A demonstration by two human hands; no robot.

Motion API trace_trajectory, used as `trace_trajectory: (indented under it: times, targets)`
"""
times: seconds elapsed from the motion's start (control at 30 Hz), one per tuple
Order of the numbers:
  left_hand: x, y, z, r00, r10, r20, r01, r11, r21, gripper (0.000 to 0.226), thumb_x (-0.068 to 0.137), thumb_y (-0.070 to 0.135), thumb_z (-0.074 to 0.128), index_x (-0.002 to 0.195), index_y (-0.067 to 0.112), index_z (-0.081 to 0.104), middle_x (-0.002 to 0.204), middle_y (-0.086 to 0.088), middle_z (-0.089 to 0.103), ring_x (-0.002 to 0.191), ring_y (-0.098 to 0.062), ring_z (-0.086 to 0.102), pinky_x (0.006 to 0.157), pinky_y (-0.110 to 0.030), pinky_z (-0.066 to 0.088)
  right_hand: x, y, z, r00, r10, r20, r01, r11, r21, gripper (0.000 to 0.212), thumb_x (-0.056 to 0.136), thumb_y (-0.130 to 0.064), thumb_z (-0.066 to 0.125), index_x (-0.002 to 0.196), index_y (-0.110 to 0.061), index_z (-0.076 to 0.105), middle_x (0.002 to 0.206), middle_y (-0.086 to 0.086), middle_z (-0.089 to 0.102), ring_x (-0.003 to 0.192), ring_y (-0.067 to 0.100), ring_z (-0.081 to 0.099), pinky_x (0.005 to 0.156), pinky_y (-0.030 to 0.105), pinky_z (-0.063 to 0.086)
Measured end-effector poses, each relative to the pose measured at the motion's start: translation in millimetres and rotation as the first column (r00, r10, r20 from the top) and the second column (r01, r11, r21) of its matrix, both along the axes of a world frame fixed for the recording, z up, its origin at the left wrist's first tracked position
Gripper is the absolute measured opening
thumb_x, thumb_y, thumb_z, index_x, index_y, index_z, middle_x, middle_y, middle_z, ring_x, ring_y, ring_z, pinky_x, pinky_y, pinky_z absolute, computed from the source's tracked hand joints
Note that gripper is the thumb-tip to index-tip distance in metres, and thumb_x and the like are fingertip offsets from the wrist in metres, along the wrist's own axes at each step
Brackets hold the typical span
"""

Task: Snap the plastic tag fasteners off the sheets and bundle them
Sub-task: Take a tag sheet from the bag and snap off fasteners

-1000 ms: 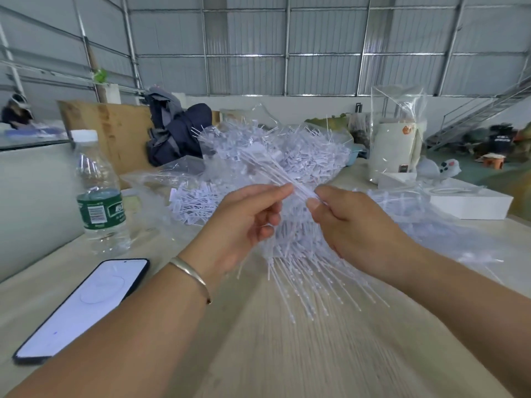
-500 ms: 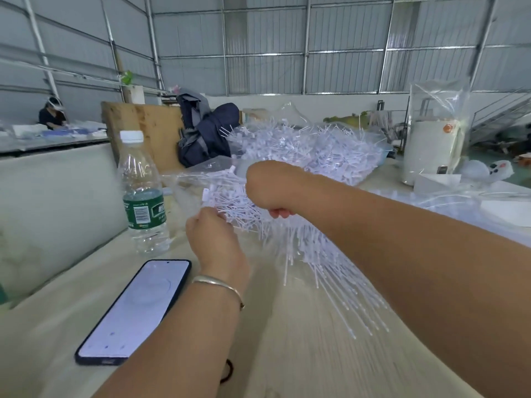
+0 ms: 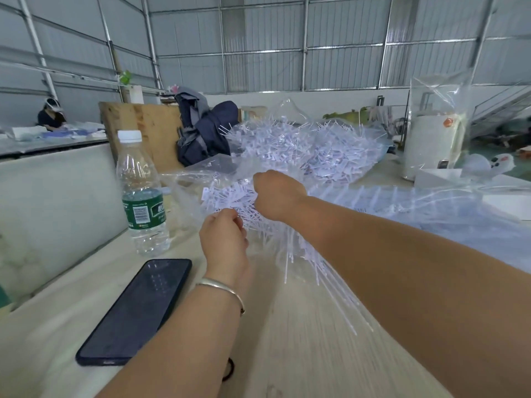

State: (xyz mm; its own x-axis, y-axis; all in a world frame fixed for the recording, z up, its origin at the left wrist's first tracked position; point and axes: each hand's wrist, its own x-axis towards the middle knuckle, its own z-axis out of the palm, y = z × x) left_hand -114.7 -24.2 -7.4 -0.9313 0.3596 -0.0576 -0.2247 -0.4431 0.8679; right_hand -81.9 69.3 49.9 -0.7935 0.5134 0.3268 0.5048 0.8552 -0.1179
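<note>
Head view, and both hands are buried in white plastic: the right hand (image 3: 277, 195) is curled into a fist around the top of a thick bunch of tag fasteners (image 3: 290, 239), knuckles toward the camera, its forearm crossing the frame from the lower right. Just below and to its left, the left hand (image 3: 223, 239) has its fingertips pinched together on the paddle ends sticking out of that same bunch, so the two hands sit almost touching, each closed on the fasteners. The thin stems fan down and out beneath the right wrist, hanging over the pale wooden table (image 3: 301, 354). A silver bangle (image 3: 222, 287) rings the left wrist. Beyond the right fist a big heap of loose fasteners (image 3: 310, 147) spills out of clear plastic bags, and more lie in a bag to the right of that forearm. Left of the left hand stands a water bottle (image 3: 142, 193), upright, cap on, green label. Nearer than that, beside the left forearm, a dark phone (image 3: 135, 311) lies flat, screen up. Behind the heap a dark backpack (image 3: 205, 133) leans against a wooden board (image 3: 143, 130).
</note>
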Motion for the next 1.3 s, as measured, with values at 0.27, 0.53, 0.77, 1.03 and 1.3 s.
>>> trace_trajectory:
  times: [0.27, 0.53, 0.77, 1.03, 1.3]
  targets:
    - [20, 2, 1, 0.959, -0.236, -0.159, 0.215, 0.966, -0.141, 0.017, 0.084, 0.003, 0.052, 0.072, 0.013, 0.059, 0.053, 0.003, 0.049, 0.037, -0.007, 0.037, 0.035, -0.016, 0.026, 92, 24, 33, 0.965, 0.007, -0.261, -0.007, 1.000, 0.003, 0.017, 0.087, -0.014, 0.052, 0.100, -0.017, 0.063, 0.100, -0.001, 0.058, 0.092, 0.021, 0.055, 0.076, 0.032, 0.048]
    - [60, 5, -11, 0.470, -0.465, -0.750, 0.053, 0.863, -0.502, 0.029, 0.082, -0.001, 0.059, 0.068, 0.022, 0.069, 0.062, 0.005, 0.062, 0.059, -0.009, 0.055, 0.055, -0.020, 0.041, 192, 35, 41, 0.938, 0.041, -0.345, -0.080, 0.992, -0.098, 0.021, 0.083, -0.004, 0.052, 0.083, -0.017, 0.069, 0.069, -0.006, 0.064, 0.071, 0.019, 0.063, 0.066, 0.032, 0.052]
    - [64, 8, -19, 0.082, -0.566, -0.820, -0.257, 0.783, -0.566, 0.039, 0.077, 0.014, 0.071, 0.110, 0.029, 0.060, 0.106, 0.021, 0.051, 0.105, -0.005, 0.042, 0.083, -0.017, 0.034, 231, 10, -30, 0.960, 0.143, -0.241, -0.157, 0.987, -0.041, 0.020, 0.082, -0.007, 0.056, 0.079, -0.020, 0.072, 0.060, -0.014, 0.057, 0.058, 0.005, 0.049, 0.063, 0.025, 0.042]
    - [54, 12, -25, 0.239, -0.473, -0.848, -0.290, 0.798, -0.528, 0.029, 0.086, 0.015, 0.068, 0.074, 0.041, 0.061, 0.083, 0.016, 0.061, 0.078, 0.003, 0.056, 0.073, -0.011, 0.041, 222, 3, -67, 0.994, 0.106, -0.025, -0.097, 0.964, 0.249, 0.013, 0.088, -0.021, 0.042, 0.096, -0.018, 0.051, 0.087, -0.004, 0.053, 0.088, 0.021, 0.054, 0.065, 0.030, 0.040]
    - [56, 16, -24, 0.453, -0.311, -0.836, -0.197, 0.879, -0.434, 0.027, 0.086, 0.012, 0.068, 0.069, 0.033, 0.070, 0.077, 0.015, 0.067, 0.067, 0.005, 0.059, 0.065, -0.011, 0.044, 211, 0, -57, 0.977, 0.000, 0.213, -0.024, 0.994, 0.111, 0.044, 0.091, -0.022, 0.043, 0.134, -0.017, 0.041, 0.128, 0.004, 0.048, 0.110, 0.026, 0.051, 0.082, 0.035, 0.046]
